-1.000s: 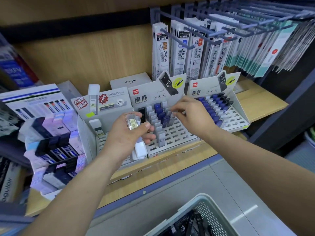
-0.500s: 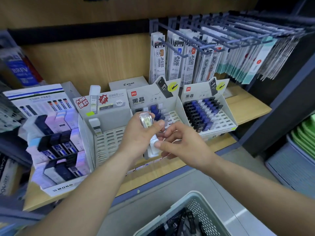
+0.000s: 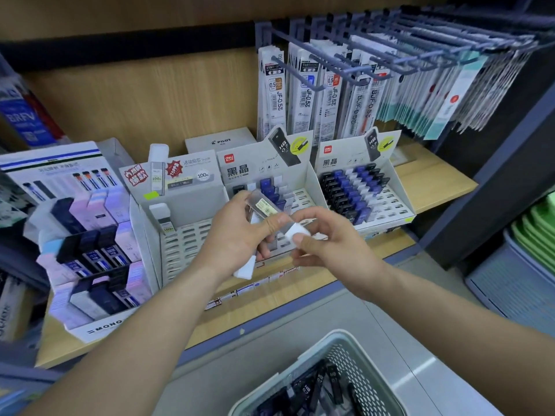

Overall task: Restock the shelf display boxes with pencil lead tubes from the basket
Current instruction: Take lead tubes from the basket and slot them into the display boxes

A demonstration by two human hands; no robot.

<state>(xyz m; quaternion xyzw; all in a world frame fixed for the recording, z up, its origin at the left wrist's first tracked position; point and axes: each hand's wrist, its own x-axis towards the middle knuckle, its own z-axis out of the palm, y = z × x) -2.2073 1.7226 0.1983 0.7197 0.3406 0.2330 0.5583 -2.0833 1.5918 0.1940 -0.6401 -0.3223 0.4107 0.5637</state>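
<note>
Head view: you are holding a small bunch of clear lead tubes (image 3: 265,209) in your left hand (image 3: 237,235), with your fingers curled round them so none drop. Your right hand (image 3: 333,247) is pinching the white cap (image 3: 297,233) of one tube, likely to pull it free for the nearly empty white display box (image 3: 186,244) just behind. More tubes are lying in the basket (image 3: 341,336) below.

Stationery shop aisle, wooden shelf (image 3: 432,175) of pencil-lead display boxes (image 3: 365,187), pen refill packs (image 3: 303,94) on peg hooks (image 3: 375,43), probably price labels along shelf edge, shopping basket (image 3: 336,349).
</note>
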